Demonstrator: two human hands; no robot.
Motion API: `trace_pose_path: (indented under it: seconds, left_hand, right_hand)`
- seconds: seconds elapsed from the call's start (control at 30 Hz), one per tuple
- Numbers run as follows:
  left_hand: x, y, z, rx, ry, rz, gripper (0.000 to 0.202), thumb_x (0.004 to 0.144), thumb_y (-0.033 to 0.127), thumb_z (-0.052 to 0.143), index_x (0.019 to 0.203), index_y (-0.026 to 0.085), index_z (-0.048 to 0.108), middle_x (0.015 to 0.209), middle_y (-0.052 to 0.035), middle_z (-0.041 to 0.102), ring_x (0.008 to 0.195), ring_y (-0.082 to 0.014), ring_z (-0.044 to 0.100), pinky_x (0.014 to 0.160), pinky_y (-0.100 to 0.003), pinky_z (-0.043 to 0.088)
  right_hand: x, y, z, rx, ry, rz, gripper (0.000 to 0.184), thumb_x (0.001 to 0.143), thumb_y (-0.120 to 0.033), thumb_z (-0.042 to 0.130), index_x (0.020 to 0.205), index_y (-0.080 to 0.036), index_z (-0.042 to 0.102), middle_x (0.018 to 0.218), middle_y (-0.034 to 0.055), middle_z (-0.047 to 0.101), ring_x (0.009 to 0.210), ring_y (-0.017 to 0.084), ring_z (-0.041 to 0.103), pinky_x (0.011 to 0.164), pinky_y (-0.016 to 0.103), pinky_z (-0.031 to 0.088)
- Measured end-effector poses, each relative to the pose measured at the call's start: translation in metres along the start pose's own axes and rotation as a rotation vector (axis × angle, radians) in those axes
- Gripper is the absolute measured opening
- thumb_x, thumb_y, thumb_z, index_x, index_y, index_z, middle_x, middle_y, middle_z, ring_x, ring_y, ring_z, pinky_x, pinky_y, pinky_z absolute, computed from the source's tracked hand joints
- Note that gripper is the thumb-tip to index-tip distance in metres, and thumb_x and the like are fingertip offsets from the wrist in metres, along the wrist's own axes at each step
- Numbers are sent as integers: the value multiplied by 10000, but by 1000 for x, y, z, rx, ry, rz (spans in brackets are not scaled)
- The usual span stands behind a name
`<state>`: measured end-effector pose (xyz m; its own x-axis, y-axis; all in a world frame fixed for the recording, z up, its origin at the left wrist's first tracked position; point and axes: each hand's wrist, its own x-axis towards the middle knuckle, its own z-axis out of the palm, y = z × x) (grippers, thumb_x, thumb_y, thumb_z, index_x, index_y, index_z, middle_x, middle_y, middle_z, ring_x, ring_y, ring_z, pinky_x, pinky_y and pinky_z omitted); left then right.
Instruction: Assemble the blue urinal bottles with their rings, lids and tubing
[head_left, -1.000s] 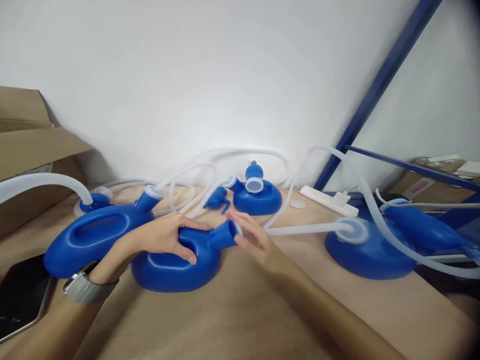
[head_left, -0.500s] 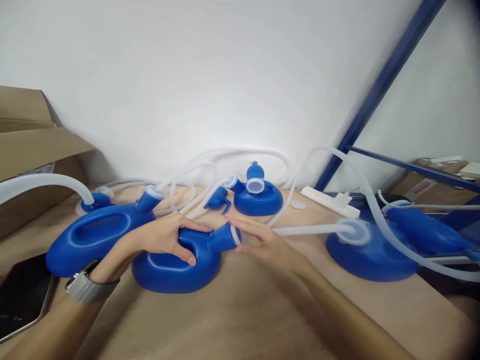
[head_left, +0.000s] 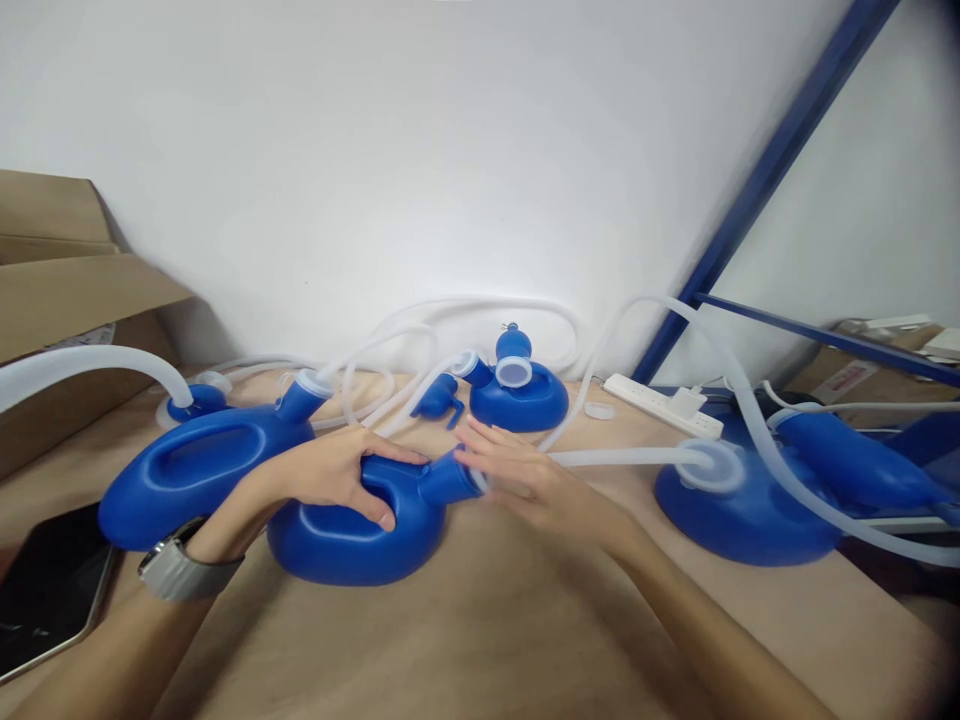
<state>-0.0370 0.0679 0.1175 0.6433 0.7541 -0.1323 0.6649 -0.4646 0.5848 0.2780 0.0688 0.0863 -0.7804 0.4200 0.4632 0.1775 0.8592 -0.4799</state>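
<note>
A blue plastic urinal bottle [head_left: 352, 553] lies on the table in front of me, its neck pointing right. My left hand [head_left: 330, 470] grips its body at the handle opening, thumb on the near side and fingers on the far side. My right hand [head_left: 536, 480] is at the mouth, its fingers closed around the translucent cap [head_left: 480, 475], which they mostly cover. Beside my left wrist rests another blue urinal bottle [head_left: 142, 500] with a tube leaving its neck. A third bottle [head_left: 517, 407] stands behind my right hand.
To the right lies a blue bottle [head_left: 750, 535] with a white hose [head_left: 615, 457]. A power strip [head_left: 660, 405] sits near the blue metal frame [head_left: 757, 200]. On the left are a cardboard box [head_left: 142, 340] and a dark tablet [head_left: 56, 580]. Tubing [head_left: 427, 330] loops along the wall.
My right hand has turned about the bottle's mouth, its fingers shifting over the rim. The left hand keeps its grip on the bottle. The view has shifted slightly.
</note>
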Motion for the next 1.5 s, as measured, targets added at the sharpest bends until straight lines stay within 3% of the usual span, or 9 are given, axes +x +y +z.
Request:
trace_pose_path:
  seconds: [0.1,0.23,0.37,0.5,0.77,1.0,1.17,1.3,1.5]
  left_hand:
    - [0,0,0,8,3,-4,756,716,522,896,1413,329,676,1391,-5,720,1285,-297,671,1109,-348,494]
    - [-1,1,-1,21,-7,-29,766,719,510,897,1425,319,669,1381,-5,727,1266,-301,678,1088,-341,505]
    - [-1,1,-2,12,-8,-24,775,717,501,899,1430,303,667,1364,-15,737,1240,-308,692,1069,-343,519]
    - [0,0,-2,24,-6,-22,775,721,504,900,1429,293,667,1374,-21,731,1247,-306,690,1068,-336,520]
    - [0,-1,-1,14,-1,-19,787,708,547,901,1427,327,666,1394,-5,718,1287,-315,668,1108,-356,500]
    - [0,-2,0,10,2,-18,782,707,552,902,1421,335,667,1402,0,713,1311,-308,655,1143,-368,478]
    - [0,0,-1,10,-6,-24,788,710,548,904,1426,327,663,1414,3,705,1320,-296,650,1132,-345,486]
    - [0,0,-1,8,-10,-1,790,713,555,902,1429,325,660,1434,-1,690,1338,-291,639,1151,-344,472]
    - [0,0,-1,20,-9,-19,780,711,548,905,1423,338,663,1409,8,707,1316,-291,654,1125,-340,489]
  right_hand:
    - [-1,-2,1,45,23,66,563,1033,-281,616,1575,-355,480,1640,43,466,1535,260,418,1254,509,388]
    - [-1,-1,8,126,173,178,689,917,-359,787,1550,-359,513,1527,63,618,1422,272,580,1200,508,469]
    - [1,4,13,151,221,107,577,889,-356,814,1440,-344,642,1427,61,702,1342,268,655,1171,494,505]
    - [2,3,12,146,188,67,584,912,-334,790,1469,-356,614,1469,52,670,1372,258,629,1187,481,492]
    - [1,-7,2,129,61,137,549,999,-344,688,1527,-310,540,1570,81,577,1467,242,531,1236,468,424]
    - [-1,-13,-4,-52,-11,89,545,1058,-263,580,1587,-290,452,1598,71,548,1505,210,478,1270,444,380]
    - [-1,-17,-7,-69,-44,95,448,1057,-186,538,1492,-286,579,1677,60,432,1522,220,456,1255,419,404]
    - [1,-16,-8,-36,-52,129,439,1044,-192,568,1469,-294,605,1595,63,550,1459,229,541,1215,422,461]
    - [2,-13,-10,-42,-73,139,594,1043,-219,588,1610,-282,424,1616,64,521,1487,215,505,1247,424,420]
